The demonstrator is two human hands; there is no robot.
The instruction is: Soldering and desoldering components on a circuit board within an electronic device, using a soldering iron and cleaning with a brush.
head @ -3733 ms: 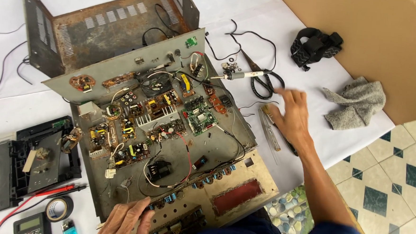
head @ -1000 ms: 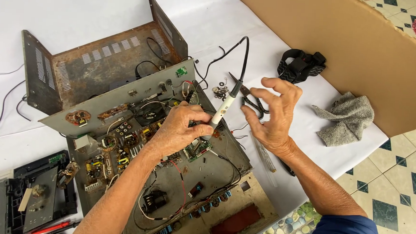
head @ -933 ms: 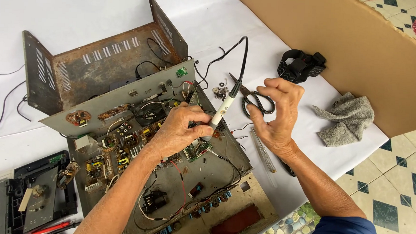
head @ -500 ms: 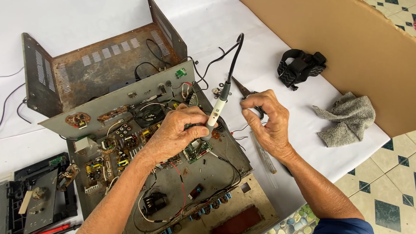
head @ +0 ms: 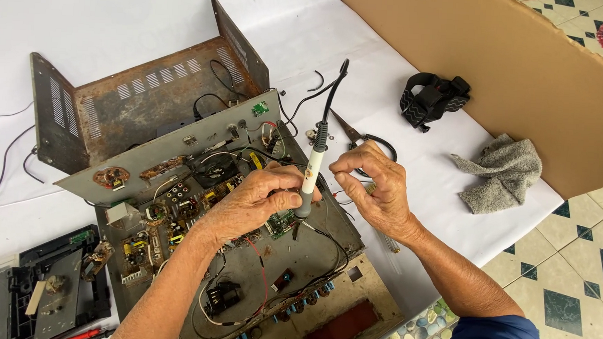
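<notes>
L hand [head: 255, 203] fingers were curled tight round the soldering iron [head: 309, 180], tip angled down onto the small green board [head: 281, 223] inside the open chassis [head: 241, 269] for reach, w/ R hand [head: 376, 187] pinched shut on something too thin to tell, just beside the scissors [head: 361, 138].

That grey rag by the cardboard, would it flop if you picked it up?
Probably yes: the grey rag lies crumpled in soft folds on the white table cover, so it likely droops and feels light. It shouldn't roll or break, and its fuzzy surface looks easy to grip.
</notes>
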